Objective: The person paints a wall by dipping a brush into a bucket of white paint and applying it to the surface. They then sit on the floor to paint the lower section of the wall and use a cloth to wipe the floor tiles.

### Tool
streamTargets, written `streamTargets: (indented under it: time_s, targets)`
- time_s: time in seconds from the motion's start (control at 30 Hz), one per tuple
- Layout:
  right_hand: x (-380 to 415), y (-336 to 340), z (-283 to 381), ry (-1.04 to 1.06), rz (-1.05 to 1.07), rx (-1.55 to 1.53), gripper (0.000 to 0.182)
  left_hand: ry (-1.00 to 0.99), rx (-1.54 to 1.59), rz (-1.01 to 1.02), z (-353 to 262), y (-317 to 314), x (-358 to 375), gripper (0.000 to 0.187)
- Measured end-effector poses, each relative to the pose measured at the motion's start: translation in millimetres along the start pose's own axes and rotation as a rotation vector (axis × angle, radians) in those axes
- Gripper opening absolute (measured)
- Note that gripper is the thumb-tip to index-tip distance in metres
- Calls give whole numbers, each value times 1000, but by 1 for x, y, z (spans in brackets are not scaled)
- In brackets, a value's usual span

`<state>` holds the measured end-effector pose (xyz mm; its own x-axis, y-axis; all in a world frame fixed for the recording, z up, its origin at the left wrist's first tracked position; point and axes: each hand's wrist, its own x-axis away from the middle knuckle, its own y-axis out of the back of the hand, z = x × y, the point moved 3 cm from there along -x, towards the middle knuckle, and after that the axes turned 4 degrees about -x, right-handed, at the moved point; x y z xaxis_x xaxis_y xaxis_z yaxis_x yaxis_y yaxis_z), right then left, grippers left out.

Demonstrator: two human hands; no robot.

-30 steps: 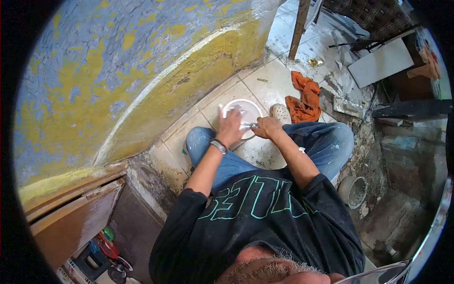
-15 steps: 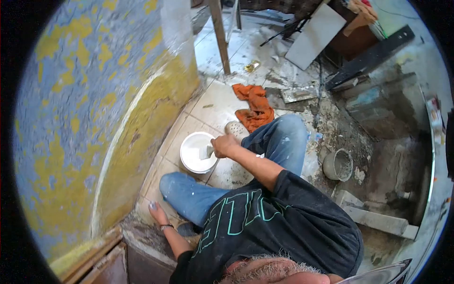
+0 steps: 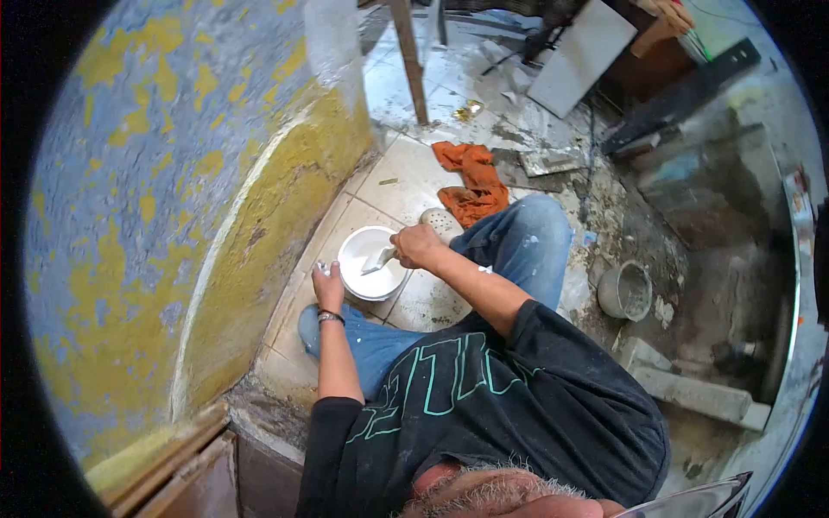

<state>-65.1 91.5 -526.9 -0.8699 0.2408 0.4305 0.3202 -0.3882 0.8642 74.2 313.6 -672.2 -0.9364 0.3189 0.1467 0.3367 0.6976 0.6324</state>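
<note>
A white bucket [image 3: 374,296] with white paste-like material inside stands on the tiled floor between my bent legs. My right hand [image 3: 419,247] is closed around the handle of a putty knife [image 3: 376,260], whose broad white-coated blade points left over the bucket's opening. At the bucket's left side is my left hand [image 3: 328,287], its fingers bent and its fingertips smeared white, right by the rim. A whitish bit shows at those fingertips, but I cannot tell what it is. A bracelet circles the left wrist.
A peeling blue and yellow wall [image 3: 250,233] with a white stripe rises at the left. Beyond my foot lies an orange cloth [image 3: 473,186]. A smaller tub [image 3: 624,291] stands right, near a concrete block [image 3: 691,388]. A wooden post [image 3: 408,65] and leaning white board [image 3: 580,59] are farther back.
My left hand has come up from low near the wall to the bucket's left rim. The putty knife's blade has turned within the bucket's opening. The view has shifted slightly.
</note>
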Motion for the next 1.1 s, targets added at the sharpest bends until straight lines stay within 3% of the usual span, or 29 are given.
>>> streamTargets:
  time_s: [0.07, 0.1, 0.17, 0.23, 0.3, 0.57, 0.67, 0.77, 0.87, 1.1]
  targets:
    - [6, 2, -4, -37, 13, 4, 24, -8, -40, -6, -15, -30, 2, 53]
    - [7, 3, -5, -63, 14, 0, 23, 80, 0, 148, -6, -43, -3, 57]
    - [10, 5, -4, -98, 12, 11, 21, 60, -150, 105, 6, -58, -3, 57]
    - [6, -4, -5, -79, -21, -13, 20, 86, -6, 145, -5, -54, 5, 55]
    - [9, -3, -2, -86, -20, -108, 19, -30, 9, 84, -6, -57, 3, 53]
    - [16, -22, 2, -123, -42, -164, 19, 107, -198, -45, -4, -64, 1, 56]
    - [17, -21, 0, -112, -74, -181, 18, 169, -7, -34, -22, -60, 10, 58]
    - [15, -21, 4, -120, -93, -191, 18, 49, 116, 15, -10, -63, 6, 58]
    - [24, -10, 8, -144, -89, -227, 17, 301, 311, 40, -20, -67, 5, 58]
    - [22, -37, 12, -161, -187, -299, 14, 372, 113, -31, -33, -66, 10, 59]
